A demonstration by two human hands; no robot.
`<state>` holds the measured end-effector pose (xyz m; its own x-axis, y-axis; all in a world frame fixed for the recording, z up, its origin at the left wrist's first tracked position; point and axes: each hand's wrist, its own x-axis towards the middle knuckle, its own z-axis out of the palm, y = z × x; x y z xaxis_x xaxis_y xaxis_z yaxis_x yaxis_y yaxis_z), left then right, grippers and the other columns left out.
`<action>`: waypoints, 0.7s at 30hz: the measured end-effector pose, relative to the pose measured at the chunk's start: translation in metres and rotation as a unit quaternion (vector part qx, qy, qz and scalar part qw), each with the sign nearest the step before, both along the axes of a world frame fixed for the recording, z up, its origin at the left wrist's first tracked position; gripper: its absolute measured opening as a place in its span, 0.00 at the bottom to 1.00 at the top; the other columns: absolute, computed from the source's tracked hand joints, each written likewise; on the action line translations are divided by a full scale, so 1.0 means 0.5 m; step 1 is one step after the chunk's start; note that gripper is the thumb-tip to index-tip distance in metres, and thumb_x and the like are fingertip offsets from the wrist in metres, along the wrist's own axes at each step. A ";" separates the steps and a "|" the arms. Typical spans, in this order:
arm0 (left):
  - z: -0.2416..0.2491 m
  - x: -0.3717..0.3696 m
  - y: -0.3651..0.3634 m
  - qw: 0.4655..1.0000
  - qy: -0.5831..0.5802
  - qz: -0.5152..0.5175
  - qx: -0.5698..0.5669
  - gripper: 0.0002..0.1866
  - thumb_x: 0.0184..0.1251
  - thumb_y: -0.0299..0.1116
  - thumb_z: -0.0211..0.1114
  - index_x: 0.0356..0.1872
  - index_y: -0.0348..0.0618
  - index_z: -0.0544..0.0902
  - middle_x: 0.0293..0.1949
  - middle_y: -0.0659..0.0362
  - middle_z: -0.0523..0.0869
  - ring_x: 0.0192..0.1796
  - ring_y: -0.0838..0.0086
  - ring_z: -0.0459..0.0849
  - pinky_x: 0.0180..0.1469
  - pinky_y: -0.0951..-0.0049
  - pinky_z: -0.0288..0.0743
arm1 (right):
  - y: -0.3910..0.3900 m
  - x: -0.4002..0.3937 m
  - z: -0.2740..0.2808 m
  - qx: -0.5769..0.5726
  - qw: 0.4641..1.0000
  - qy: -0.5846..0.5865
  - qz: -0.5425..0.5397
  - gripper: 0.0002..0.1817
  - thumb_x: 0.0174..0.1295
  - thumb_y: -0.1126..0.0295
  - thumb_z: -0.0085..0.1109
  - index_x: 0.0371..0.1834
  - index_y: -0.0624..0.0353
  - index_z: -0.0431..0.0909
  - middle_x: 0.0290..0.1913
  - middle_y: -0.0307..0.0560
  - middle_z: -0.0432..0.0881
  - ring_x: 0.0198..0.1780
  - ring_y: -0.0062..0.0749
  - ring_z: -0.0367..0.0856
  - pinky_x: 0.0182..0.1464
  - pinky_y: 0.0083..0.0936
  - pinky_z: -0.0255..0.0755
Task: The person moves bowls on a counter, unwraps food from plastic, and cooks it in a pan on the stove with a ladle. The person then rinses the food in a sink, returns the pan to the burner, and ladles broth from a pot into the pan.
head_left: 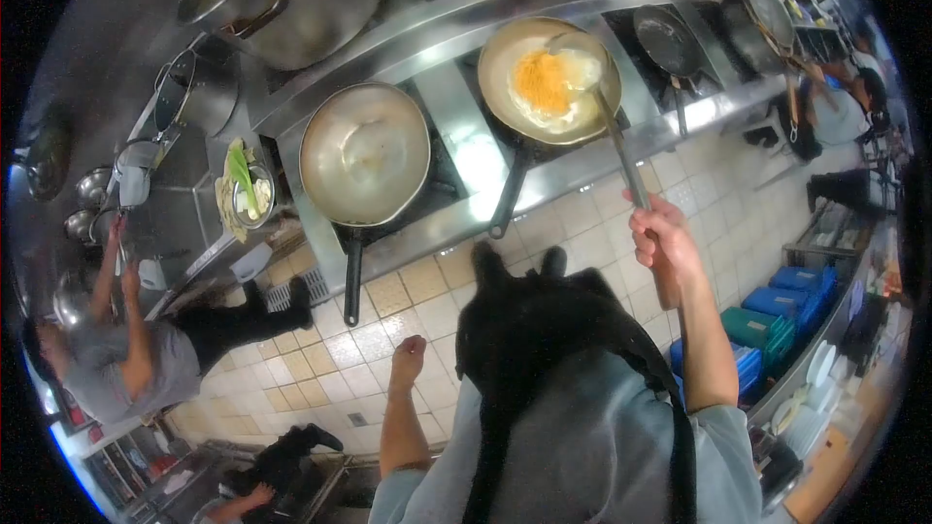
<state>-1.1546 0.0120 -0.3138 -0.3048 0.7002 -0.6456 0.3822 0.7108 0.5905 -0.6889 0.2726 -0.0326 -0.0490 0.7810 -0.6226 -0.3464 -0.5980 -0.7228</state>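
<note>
My right hand is wrapped round the long handle of a metal ladle, whose wooden end sticks out below my fist. The ladle's head rests inside a frying pan on the stove, in a white creamy mixture. A heap of orange-yellow powder lies on that mixture. The pan's black handle points toward me, with no hand on it. Away from the stove, my left hand hangs over the floor, its fingers curled closed and nothing visible in them.
Left of the pan sits a wide bare metal pan, its handle jutting past the stove edge. A small black pan stands to the right. Large pots line the back. One co-worker works at the left; blue bins stand at right.
</note>
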 end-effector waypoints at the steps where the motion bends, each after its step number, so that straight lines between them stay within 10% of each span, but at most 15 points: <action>1: 0.001 0.002 0.003 1.000 -0.007 -0.002 -0.004 0.19 0.67 0.41 0.64 0.50 0.36 0.83 0.44 0.48 0.88 0.48 0.64 0.85 0.52 0.69 0.76 | 0.000 0.008 0.000 0.017 0.999 -0.036 0.014 0.24 0.62 0.72 0.55 0.61 0.69 0.67 0.25 0.35 0.69 0.16 0.16 0.64 0.14 0.17 0.60; 12: 0.021 0.019 0.024 1.000 0.008 -0.025 -0.013 0.18 0.67 0.40 0.64 0.50 0.36 0.83 0.46 0.48 0.87 0.50 0.64 0.85 0.54 0.68 0.76 | -0.006 0.037 -0.016 0.041 0.971 -0.218 0.090 0.22 0.64 0.73 0.54 0.60 0.69 0.67 0.24 0.36 0.70 0.16 0.18 0.68 0.16 0.20 0.65; 21: -0.005 0.018 -0.006 0.999 -0.025 0.021 0.004 0.18 0.68 0.40 0.64 0.49 0.37 0.83 0.42 0.51 0.88 0.45 0.67 0.84 0.51 0.70 0.76 | 0.021 -0.043 0.006 -0.047 0.998 0.037 0.033 0.23 0.62 0.72 0.54 0.61 0.66 0.68 0.26 0.32 0.67 0.18 0.13 0.60 0.16 0.15 0.59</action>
